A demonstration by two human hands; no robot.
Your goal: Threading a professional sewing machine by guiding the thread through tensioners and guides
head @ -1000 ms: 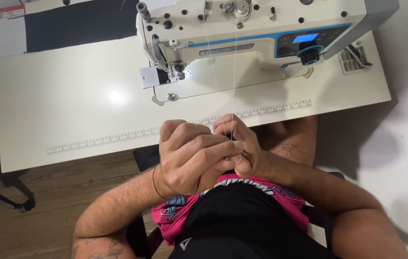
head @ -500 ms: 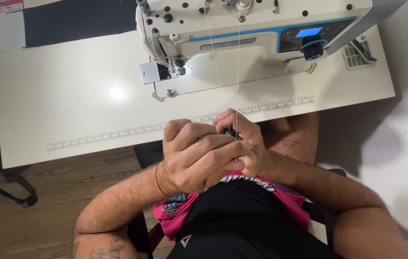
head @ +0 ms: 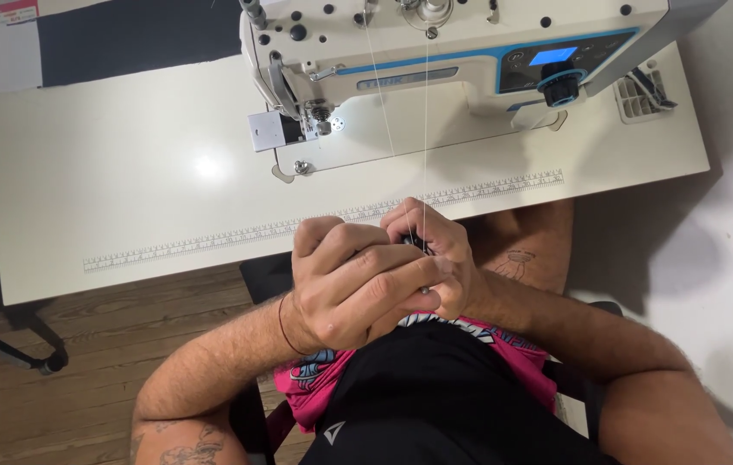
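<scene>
Seated person at a cream rectangular sewing table (head: 125,198), both hands drawn together over the lap, just at the table's near edge; left hand (head: 354,288) curled in a loose fist, fingers closed over something small that I cannot see clearly, right hand (head: 446,254) tucked against it, fingertips pinched shut around a small dark object (head: 419,244), possibly a bobbin or its case, mostly hidden by the fingers; two thin white threads (head: 425,138) run taut from the top of the white and blue industrial sewing machine (head: 470,52) down to the pinched fingers, so the thread end sits in the hands, well short of the needle area; my judgement: thread is pulled off the machine and being worked by hand, threading or winding underway but not finished, since nothing lies under the metal presser foot (head: 319,120) and no cloth is on the table; the pale printed ruler strip (head: 323,222) runs along the near edge of the table, partly covered by the knuckles; a lamp glare spot shows on the tabletop left of the machine; a dark panel (head: 134,34) lies at the far left edge; a black chair base (head: 5,353) stands on the wooden plank floor (head: 82,379) to the left; a white vented box (head: 642,95) sits at the table's right end; the hands themselves hide the work, and the threads cross the machine bed in front of the needle
</scene>
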